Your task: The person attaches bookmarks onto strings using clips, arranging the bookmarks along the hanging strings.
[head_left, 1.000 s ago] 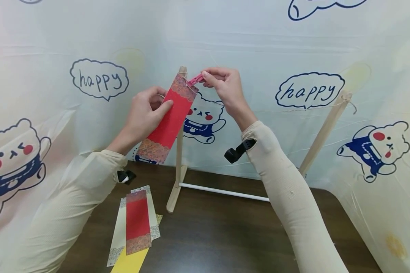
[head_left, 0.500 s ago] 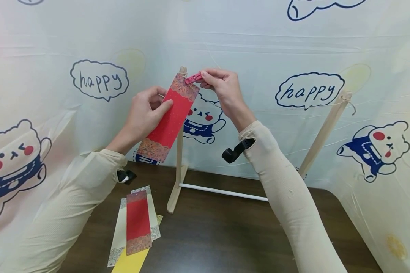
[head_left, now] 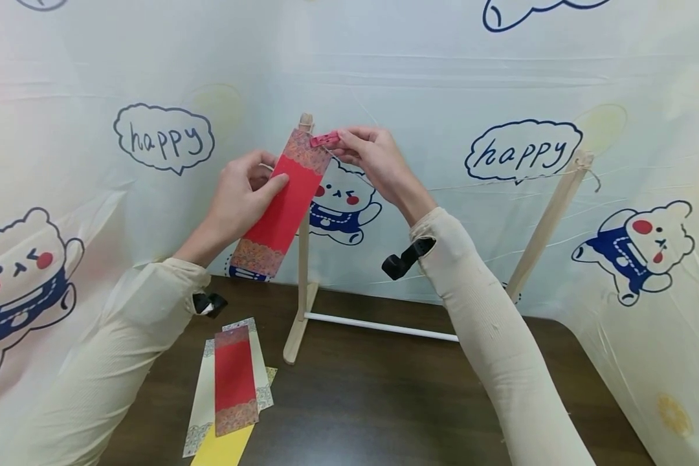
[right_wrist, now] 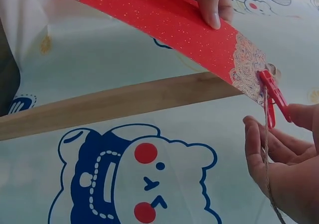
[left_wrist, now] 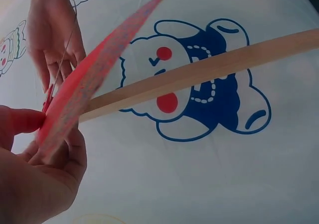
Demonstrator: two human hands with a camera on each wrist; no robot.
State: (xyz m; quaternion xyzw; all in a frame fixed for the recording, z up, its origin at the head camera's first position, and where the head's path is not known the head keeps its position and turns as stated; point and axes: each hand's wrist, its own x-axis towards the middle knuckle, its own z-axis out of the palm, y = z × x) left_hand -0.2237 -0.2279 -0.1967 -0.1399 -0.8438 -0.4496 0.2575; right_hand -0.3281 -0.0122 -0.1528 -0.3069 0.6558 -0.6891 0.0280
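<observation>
My left hand (head_left: 237,197) pinches a long red paper strip (head_left: 285,200) with patterned ends, thumb on its front and fingers behind. The strip hangs tilted in front of the left wooden post (head_left: 303,259), its upper end near the post's top. At that upper edge sits a small red clothespin (right_wrist: 273,92), its nose over the patterned band and the twine (right_wrist: 266,157). My right hand (head_left: 378,158) has its thumb and fingers at the handle end of the clothespin, one on either side. In the right wrist view the thumb touches one handle.
The twine runs to a right wooden post (head_left: 550,226). A white bar (head_left: 378,328) joins the posts low down. On the dark table (head_left: 349,414), left of the stand, lie another red strip (head_left: 235,382), pale strips (head_left: 198,401) and a yellow one (head_left: 224,446), overlapping.
The clothespin has turned from slanting to nearly level and sits over the strip's upper edge. My right hand has lowered slightly with it. My left hand keeps its hold.
</observation>
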